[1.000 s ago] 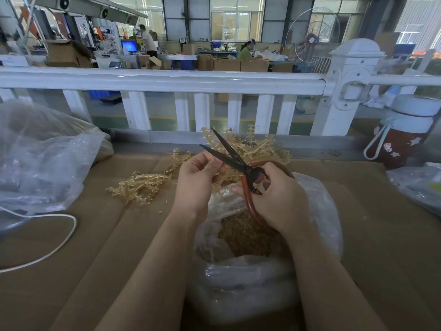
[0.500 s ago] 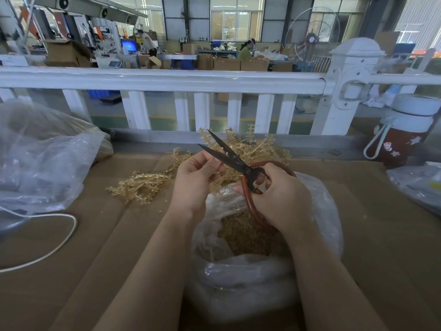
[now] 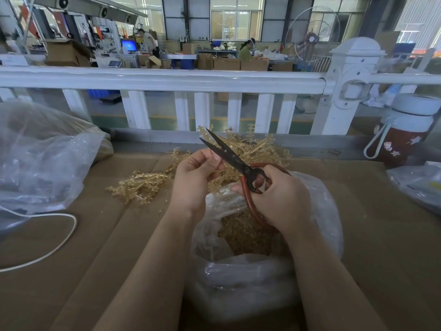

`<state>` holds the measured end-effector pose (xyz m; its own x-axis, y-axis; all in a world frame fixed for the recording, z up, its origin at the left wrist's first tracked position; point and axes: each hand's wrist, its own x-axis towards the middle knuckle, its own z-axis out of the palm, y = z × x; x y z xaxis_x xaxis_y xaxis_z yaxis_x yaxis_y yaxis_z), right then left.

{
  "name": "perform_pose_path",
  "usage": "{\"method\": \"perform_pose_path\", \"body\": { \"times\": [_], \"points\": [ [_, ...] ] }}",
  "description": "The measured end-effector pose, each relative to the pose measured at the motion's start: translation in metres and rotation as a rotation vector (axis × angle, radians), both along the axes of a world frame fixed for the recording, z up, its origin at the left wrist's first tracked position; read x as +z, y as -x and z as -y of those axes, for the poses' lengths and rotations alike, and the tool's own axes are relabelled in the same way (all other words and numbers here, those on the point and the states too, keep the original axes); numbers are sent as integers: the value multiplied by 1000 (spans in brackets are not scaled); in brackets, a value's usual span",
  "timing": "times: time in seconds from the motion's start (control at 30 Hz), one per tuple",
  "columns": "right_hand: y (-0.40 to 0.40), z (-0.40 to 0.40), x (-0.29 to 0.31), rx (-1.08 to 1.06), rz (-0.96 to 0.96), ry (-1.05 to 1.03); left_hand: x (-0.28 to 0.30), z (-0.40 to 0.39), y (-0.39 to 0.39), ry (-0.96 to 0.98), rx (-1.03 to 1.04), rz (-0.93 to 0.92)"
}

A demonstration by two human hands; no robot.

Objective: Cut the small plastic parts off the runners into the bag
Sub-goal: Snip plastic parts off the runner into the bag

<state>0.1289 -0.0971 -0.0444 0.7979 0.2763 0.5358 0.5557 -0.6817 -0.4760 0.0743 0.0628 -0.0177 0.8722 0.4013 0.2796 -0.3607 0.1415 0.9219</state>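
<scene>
While right hand [image 3: 281, 199] grips one scissors [image 3: 235, 161], left hand [image 3: 194, 180] pinches one runner [image 3: 220, 179] over bag [image 3: 329, 211].

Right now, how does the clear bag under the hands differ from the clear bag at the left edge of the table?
The bag under the hands stands open at the top with small amber cut parts visible inside; the left bag lies slumped and crumpled, its contents too hazy to identify. The first sits directly below the scissors; the second lies apart, by a white cable. Both are clear plastic resting on the cardboard-covered table.
</scene>
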Motion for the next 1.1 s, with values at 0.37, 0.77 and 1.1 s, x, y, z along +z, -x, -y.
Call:
{"method": "perform_pose_path", "body": {
  "times": [0.37, 0.77, 1.1],
  "points": [
    [0, 2, 2, -12, 36, 38, -1, 1, 1, -119, 81, 62],
    [1, 1, 3, -4, 14, -2, 2, 1, 3, -98, 61, 97],
    [1, 0, 2, -2, 21, -13, 1, 0, 3, -91, 72, 68]
  ]
}}
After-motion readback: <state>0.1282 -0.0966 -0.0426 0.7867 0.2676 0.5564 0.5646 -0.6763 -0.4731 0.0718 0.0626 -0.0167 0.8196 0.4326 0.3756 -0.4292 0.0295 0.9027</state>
